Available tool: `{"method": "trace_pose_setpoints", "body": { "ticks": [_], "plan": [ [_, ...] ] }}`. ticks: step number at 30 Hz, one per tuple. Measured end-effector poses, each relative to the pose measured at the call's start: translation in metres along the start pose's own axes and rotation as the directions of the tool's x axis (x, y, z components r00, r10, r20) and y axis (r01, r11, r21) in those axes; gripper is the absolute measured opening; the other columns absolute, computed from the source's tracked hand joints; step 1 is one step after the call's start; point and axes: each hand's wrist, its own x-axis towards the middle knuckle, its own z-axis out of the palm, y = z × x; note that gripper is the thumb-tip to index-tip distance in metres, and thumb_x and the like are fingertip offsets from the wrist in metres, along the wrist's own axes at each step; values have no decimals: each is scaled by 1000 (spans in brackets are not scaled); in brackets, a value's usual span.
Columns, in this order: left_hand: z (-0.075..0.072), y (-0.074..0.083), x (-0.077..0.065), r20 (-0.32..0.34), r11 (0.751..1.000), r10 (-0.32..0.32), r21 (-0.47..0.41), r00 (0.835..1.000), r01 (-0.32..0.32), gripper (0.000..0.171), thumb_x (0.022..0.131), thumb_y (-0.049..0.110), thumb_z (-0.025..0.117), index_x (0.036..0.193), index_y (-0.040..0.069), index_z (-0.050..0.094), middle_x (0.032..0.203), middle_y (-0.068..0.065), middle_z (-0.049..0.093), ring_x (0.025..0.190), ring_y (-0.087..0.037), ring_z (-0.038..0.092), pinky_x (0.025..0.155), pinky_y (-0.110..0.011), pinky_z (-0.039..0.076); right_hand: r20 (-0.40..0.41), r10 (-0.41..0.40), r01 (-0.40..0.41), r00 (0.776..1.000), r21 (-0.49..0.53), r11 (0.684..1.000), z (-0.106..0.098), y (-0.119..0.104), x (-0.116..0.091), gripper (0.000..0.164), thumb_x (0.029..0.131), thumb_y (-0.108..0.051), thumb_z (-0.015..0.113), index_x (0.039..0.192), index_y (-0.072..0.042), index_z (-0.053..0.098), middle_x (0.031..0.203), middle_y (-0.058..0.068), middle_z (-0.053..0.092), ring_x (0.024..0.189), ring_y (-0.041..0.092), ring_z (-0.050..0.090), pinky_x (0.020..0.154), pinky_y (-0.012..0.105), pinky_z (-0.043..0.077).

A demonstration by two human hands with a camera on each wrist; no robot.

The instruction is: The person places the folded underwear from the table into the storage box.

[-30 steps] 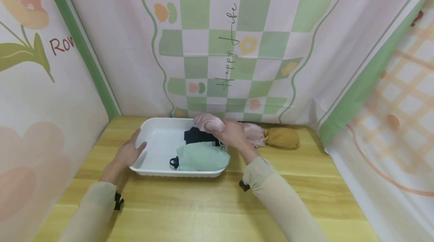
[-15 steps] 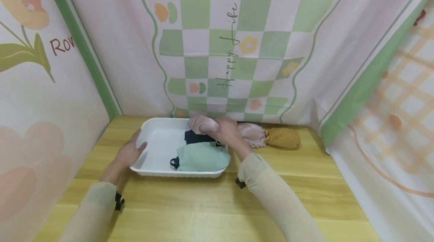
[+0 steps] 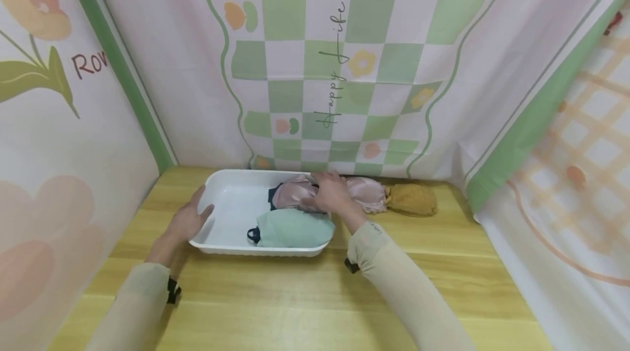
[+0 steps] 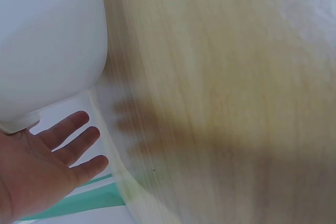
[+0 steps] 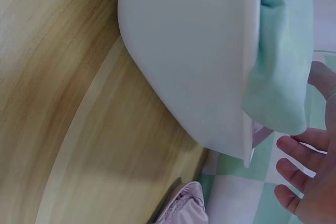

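A pink satin pouch (image 3: 291,191) lies in the right part of the white tray (image 3: 231,175), on top of a dark cloth-like item (image 3: 272,198) that is mostly covered. My right hand (image 3: 331,193) is over the pouch's right end, fingers loosely bent; the right wrist view shows these fingers (image 5: 299,153) apart with nothing between them. In front of the pouch sits a mint-green folded umbrella (image 3: 295,228) with a dark loop at its left end. My left hand (image 3: 184,222) is at the tray's left rim, thumb inside; in the left wrist view its outer fingers (image 4: 79,145) extend straight below the rim.
Right of the tray, along the back of the wooden table (image 3: 315,302), lie a second pink satin pouch (image 3: 366,193) and a mustard-yellow pouch (image 3: 413,199). A patterned curtain (image 3: 339,66) hangs right behind the table's back edge.
My right hand has lowered the pink pouch onto the dark item in the tray and loosened its fingers from it. The left hand and the tray have stayed in place.
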Motion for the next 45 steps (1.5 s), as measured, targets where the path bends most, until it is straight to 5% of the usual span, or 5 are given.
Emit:
{"method": "trace_pose_setpoints", "body": {
  "ticks": [16,24,45],
  "plan": [
    [2,-2,2,-7,1000,9,3,1000,-9,78,106,51,34,161,11,-4,162,-31,15,143,-56,27,118,-65,26,-12,18,-17,1000,112,994,-3,11,-6,79,89,-59,63,149,-11,46,153,13,49,146,37,36,122,55,29],
    [1,-1,0,-7,1000,10,-7,1000,-10,77,106,50,35,161,11,-3,162,-32,15,143,-57,26,118,-66,26,-75,-21,36,997,201,979,-7,18,-11,71,94,-49,63,146,-4,48,147,18,53,138,39,47,117,52,39],
    [2,-3,1,-9,1000,19,6,1000,-19,78,106,51,32,161,10,-3,161,-34,16,142,-58,27,117,-67,26,-83,37,-7,996,331,944,-9,39,-14,69,92,-45,67,145,-6,48,137,14,61,119,34,63,100,47,54]
  ]
}}
